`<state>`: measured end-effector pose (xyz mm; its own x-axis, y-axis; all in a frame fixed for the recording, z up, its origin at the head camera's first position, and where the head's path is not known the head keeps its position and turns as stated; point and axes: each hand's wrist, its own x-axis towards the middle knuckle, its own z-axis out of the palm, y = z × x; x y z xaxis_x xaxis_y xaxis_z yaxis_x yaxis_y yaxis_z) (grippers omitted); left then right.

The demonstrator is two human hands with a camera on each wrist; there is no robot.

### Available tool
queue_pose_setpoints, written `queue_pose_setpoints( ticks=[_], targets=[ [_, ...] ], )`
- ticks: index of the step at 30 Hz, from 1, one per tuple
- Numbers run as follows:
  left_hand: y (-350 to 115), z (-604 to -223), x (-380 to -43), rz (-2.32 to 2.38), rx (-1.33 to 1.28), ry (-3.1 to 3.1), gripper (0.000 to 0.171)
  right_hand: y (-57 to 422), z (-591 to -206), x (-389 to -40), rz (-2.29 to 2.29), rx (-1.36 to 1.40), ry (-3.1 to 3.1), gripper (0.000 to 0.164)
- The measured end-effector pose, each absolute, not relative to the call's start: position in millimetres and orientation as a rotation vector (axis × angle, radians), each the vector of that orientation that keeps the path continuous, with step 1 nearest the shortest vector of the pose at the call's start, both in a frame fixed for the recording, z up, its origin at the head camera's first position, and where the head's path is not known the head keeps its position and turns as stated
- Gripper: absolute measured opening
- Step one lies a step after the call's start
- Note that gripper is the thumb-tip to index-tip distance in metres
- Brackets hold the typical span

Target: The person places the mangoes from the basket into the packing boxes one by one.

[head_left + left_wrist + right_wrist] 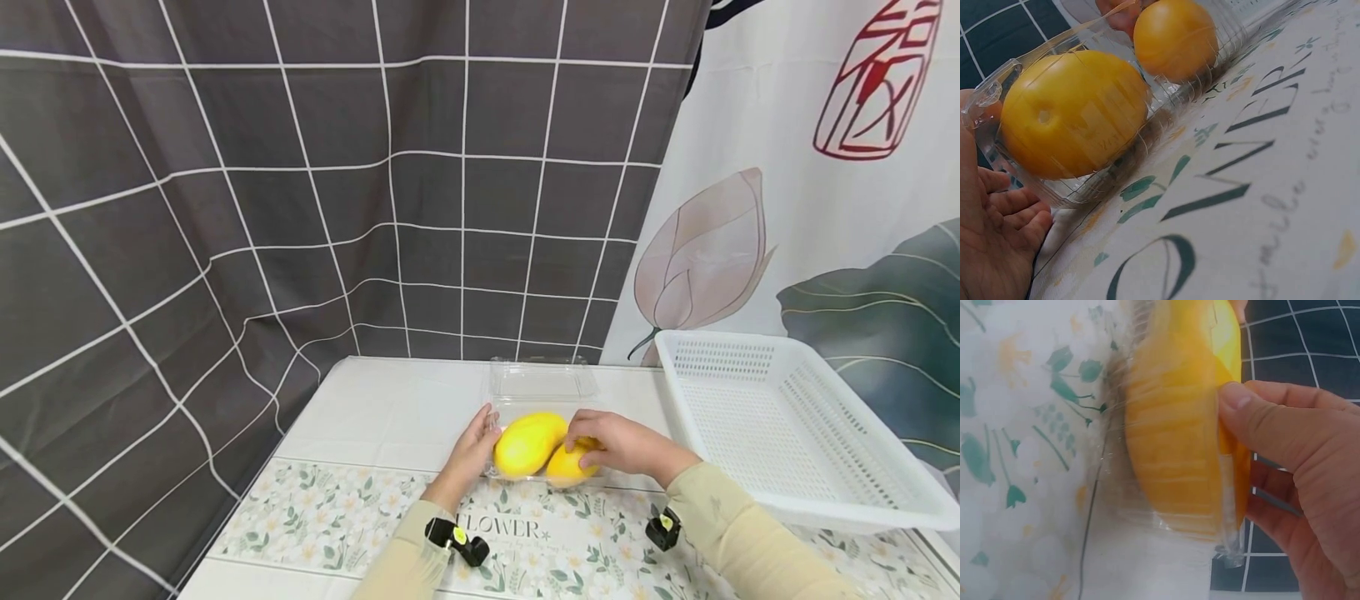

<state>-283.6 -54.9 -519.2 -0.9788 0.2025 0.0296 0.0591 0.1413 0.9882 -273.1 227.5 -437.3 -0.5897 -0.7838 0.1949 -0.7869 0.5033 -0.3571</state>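
Two yellow mangoes lie side by side in a clear plastic clamshell box [517,406], whose lid [542,380] is folded back behind it. The left mango [529,446] is the larger-looking one. My left hand [471,457] holds the box's left side, with the thumb at the rim corner and the other fingers outside the wall [1013,215]. My right hand [626,446] pinches the right mango [567,467] from above, thumb on the near side. In the right wrist view, this mango [1172,437] sits behind the ribbed box wall; the far fingertips are hidden.
A white perforated plastic basket [667,392] stands on the right of the table. A floral printed cloth strip [360,517] runs along the table's front. Dark gridded curtain [420,200] borders the back and left; a white printed curtain [787,100] hangs at right.
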Motion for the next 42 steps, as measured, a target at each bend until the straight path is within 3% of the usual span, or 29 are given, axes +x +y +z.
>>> queue_pose_setpoints(
  ticks=[5,34,42],
  targets=[
    [-53,-519,-285,1.984,0.275,2.279,0.061,227,-432,-274,0.61,1.397,-2.762,0.035],
    [-56,-516,-286,1.997,0.246,2.248,0.062,222,-450,-272,0.511,1.371,-2.671,0.04],
    [-59,-517,-288,2.026,0.196,2.192,0.063,231,-447,-273,0.844,1.166,-2.682,0.051]
  ],
)
